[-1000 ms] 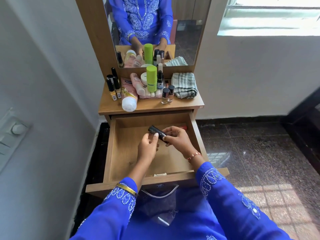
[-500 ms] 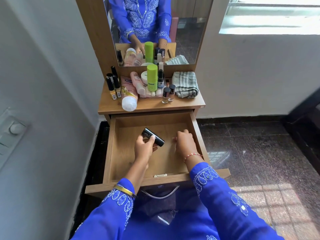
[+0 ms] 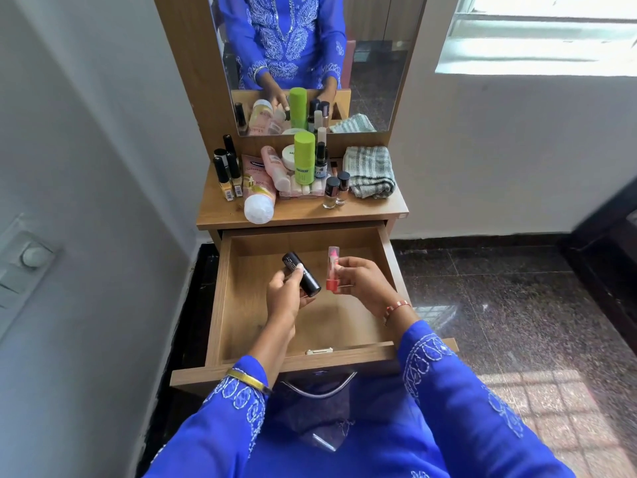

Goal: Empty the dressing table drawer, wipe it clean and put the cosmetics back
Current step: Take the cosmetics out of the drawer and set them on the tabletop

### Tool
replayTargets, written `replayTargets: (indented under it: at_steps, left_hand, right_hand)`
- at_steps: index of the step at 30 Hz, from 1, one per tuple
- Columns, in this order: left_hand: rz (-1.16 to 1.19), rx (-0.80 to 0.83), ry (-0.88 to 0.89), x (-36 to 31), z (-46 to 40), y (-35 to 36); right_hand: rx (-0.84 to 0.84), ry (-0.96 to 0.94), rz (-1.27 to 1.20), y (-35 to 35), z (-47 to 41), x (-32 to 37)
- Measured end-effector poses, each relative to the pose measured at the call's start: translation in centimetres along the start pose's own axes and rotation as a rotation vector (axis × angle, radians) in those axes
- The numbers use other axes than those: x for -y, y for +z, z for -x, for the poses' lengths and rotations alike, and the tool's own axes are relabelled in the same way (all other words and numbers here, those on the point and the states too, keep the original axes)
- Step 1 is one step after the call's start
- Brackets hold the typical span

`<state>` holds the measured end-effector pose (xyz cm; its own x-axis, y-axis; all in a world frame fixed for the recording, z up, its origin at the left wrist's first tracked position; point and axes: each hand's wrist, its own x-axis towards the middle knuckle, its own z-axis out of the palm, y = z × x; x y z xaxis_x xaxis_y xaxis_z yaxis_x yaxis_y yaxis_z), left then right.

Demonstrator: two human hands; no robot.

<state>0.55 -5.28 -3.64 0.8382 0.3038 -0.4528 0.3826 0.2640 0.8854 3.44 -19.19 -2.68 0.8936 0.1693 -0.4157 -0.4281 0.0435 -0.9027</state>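
Observation:
The wooden drawer (image 3: 227,298) stands pulled out under the dressing table top, its bare floor showing. Above it my left hand (image 3: 284,298) grips a black cylindrical lipstick (image 3: 303,274), tilted with one end to the upper left. Beside it my right hand (image 3: 362,282) pinches a slim pink and red cosmetic tube (image 3: 332,269) held upright. On the table top (image 3: 386,210) stand several cosmetics: a green bottle (image 3: 304,157), a pink tube with a white cap (image 3: 258,193), small dark-capped bottles (image 3: 225,174), two nail polish bottles (image 3: 336,189).
A folded grey striped towel (image 3: 370,170) lies at the right of the table top. A mirror (image 3: 310,60) rises behind the cosmetics. A white wall (image 3: 86,201) closes the left side; dark polished floor (image 3: 499,305) lies to the right. The drawer handle (image 3: 317,391) hangs at the front.
My right hand went down to the drawer's right side and came up holding the pink tube. My left hand took over the black lipstick and keeps it raised.

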Motion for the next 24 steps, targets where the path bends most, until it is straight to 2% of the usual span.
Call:
replayTargets:
  at_steps: [3,11,16,24]
  left_hand:
    - [0.067,0.016,-0.043,-0.3,0.3,0.1]
    - [0.0,0.035,-0.005,-0.4,0.5,0.1]
    - [-0.06,0.027,0.073,-0.5,0.7,0.1]
    - [-0.23,-0.013,0.258,-1.5,1.5,0.9]
  right_hand:
    - [0.041,0.042,-0.173,0.0,0.2,0.4]
    - [0.105,0.065,-0.399,-0.2,0.6,1.0]
    - [0.148,0.018,-0.439,-0.3,0.4,0.9]
    - [0.06,-0.098,-0.383,0.2,0.6,1.1]
